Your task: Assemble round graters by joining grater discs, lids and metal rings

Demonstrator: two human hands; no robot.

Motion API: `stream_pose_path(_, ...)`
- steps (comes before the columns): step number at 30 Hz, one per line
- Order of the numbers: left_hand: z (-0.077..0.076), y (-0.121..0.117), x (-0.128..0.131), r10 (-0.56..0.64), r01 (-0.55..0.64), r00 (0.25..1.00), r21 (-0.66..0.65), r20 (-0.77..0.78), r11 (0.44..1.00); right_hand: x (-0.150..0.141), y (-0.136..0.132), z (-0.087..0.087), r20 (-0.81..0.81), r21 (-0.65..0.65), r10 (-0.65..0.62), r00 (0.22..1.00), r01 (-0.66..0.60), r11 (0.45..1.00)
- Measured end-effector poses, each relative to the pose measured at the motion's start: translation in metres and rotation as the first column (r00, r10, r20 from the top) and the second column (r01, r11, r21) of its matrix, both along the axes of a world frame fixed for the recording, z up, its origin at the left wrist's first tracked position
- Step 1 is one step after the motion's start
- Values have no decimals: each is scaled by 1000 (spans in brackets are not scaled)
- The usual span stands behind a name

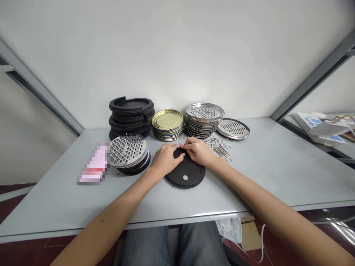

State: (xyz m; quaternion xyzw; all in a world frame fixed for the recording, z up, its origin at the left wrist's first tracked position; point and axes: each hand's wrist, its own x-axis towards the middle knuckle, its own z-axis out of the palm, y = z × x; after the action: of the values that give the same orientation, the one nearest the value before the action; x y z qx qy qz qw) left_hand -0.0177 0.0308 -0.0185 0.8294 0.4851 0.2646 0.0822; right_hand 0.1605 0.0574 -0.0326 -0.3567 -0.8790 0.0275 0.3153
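Note:
A black round disc [185, 173] with a pale round spot lies on the table in front of me. My left hand [166, 158] grips its far left edge, thumb lying over the top face. With bent fingers, my right hand [195, 149] pinches at the disc's far edge, close to the left fingertips. A small bit of shiny metal shows between the two hands, too small to name. Right of my right hand lie loose metal rings and clips [220, 149]. The fingertips hide part of the disc's far rim.
Behind stand stacks of black rings [131, 105], gold lids [168, 120] and perforated silver discs [205, 111]. A grater disc [129, 149] tops a stack on the left, beside a blurred pink item [95, 166]. One black-rimmed perforated disc [233, 128] lies at the right.

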Motion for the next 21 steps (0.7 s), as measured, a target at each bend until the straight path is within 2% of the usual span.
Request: stream_pose_path(21,3,0,1,33,-36,996,-39,-77,999,1,2,-5,-56,-40,24,998,-27,999)
